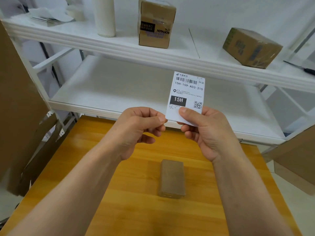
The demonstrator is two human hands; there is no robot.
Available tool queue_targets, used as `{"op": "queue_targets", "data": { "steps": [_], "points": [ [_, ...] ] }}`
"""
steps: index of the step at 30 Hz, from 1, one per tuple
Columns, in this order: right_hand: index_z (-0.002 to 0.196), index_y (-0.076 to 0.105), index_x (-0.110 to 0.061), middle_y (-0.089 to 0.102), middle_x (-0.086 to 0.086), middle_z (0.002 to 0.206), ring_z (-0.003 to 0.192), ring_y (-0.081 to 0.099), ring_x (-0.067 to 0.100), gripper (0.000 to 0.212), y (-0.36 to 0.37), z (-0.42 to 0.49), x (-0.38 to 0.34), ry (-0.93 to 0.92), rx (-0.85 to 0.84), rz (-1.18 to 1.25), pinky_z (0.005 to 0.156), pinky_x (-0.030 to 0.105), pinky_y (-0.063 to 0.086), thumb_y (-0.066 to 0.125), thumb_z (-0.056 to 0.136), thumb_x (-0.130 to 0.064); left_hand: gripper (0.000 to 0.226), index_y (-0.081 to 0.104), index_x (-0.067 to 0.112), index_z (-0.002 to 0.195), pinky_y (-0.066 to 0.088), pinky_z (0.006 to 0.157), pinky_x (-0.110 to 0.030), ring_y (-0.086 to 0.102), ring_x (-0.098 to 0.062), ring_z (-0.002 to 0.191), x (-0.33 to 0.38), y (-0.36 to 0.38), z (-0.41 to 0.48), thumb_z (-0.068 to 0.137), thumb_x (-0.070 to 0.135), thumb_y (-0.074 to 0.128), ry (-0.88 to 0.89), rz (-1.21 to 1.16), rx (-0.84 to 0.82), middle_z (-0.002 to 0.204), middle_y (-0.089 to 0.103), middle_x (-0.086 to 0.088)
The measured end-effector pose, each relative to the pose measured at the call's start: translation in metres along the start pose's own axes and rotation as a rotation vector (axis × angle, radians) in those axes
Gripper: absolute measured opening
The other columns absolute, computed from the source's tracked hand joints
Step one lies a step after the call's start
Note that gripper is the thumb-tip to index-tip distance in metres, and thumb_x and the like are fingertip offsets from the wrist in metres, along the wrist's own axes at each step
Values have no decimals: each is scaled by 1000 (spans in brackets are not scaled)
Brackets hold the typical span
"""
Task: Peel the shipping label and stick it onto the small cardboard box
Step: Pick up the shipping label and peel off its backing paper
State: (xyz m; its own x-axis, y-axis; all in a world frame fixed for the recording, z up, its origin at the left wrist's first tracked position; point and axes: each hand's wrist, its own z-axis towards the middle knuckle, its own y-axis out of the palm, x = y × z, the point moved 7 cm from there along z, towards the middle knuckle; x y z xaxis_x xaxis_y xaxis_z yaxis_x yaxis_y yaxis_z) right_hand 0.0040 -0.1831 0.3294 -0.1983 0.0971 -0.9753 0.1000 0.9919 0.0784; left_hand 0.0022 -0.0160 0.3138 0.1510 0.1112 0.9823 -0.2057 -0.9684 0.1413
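A white shipping label (187,92) with a barcode, "15H" block and QR code stands upright in the air above the wooden table (136,210). My right hand (204,132) pinches its bottom edge between thumb and fingers. My left hand (141,128) pinches the label's lower left corner with thumb and forefinger. Below the hands, a small brown cardboard box (172,178) wrapped in clear tape lies flat on the table, untouched.
A white shelf unit (119,48) stands behind the table. Its upper shelf carries two taped cardboard boxes (156,24), (252,47), a white roll (104,16) and a dark-handled tool (301,68). Large flattened cardboard (18,108) leans at left, more cardboard (296,160) at right.
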Motion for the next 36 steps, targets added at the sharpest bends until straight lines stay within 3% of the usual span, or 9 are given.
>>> {"op": "queue_targets", "data": {
  "steps": [12, 20, 24, 28, 31, 34, 36],
  "points": [
    [99, 72, -13, 75, 0, 67, 46, 60, 7, 12, 5, -1, 4, 27, -42, 21, 42, 17, 49, 74, 87, -15, 14, 68, 12, 76, 47, 49, -22, 57, -12, 60, -2, -1, 0, 87, 4, 64, 59, -19, -8, 64, 63, -1],
    [102, 72, -13, 76, 0, 71, 48, 61, 7, 15, 8, 0, 8, 42, -63, 52, 43, 17, 50, 73, 87, -14, 3, 66, 16, 70, 46, 49, -20, 55, -10, 57, -1, -2, 3, 72, 14, 66, 116, -37, 2, 61, 60, 0],
    [120, 61, -12, 77, 3, 86, 52, 65, 10, 37, 8, 1, 6, 22, -26, 40, 45, 19, 52, 76, 86, -13, 4, 66, 16, 72, 45, 50, -20, 54, -10, 58, 2, 0, 3, 75, 13, 66, 142, -48, -2, 62, 59, 0],
    [129, 42, -28, 74, 0, 104, 81, 72, 15, 63, 4, 2, 1, -63, 47, -140, 62, 27, 56, 82, 81, -19, 3, 67, 14, 75, 48, 52, -22, 54, -12, 59, 5, -2, 3, 77, 12, 68, 160, -86, 9, 63, 59, -2],
    [131, 39, -40, 60, -10, 125, 112, 60, 10, 71, 5, -1, -8, -177, 70, -410, 91, 36, 54, 84, 77, -29, 14, 67, 12, 76, 50, 56, -25, 55, -14, 60, 7, -3, 3, 86, 4, 64, 169, -109, 39, 63, 60, -3],
    [133, 50, -42, 45, -13, 140, 121, 44, 3, 61, 8, -5, -14, -255, 71, -625, 100, 33, 42, 80, 80, -38, 15, 68, 12, 76, 53, 66, -31, 60, -16, 63, 6, -5, 4, 87, 4, 64, 171, -126, 52, 66, 63, -5],
    [122, 63, -40, 58, -16, 131, 119, 50, 1, 40, 11, -7, -16, -292, 31, -605, 101, 34, 45, 76, 84, -38, 9, 70, 14, 75, 55, 73, -33, 64, -18, 73, 4, -5, 4, 82, 8, 67, 174, -142, 42, 69, 66, -4]
  ]
}}
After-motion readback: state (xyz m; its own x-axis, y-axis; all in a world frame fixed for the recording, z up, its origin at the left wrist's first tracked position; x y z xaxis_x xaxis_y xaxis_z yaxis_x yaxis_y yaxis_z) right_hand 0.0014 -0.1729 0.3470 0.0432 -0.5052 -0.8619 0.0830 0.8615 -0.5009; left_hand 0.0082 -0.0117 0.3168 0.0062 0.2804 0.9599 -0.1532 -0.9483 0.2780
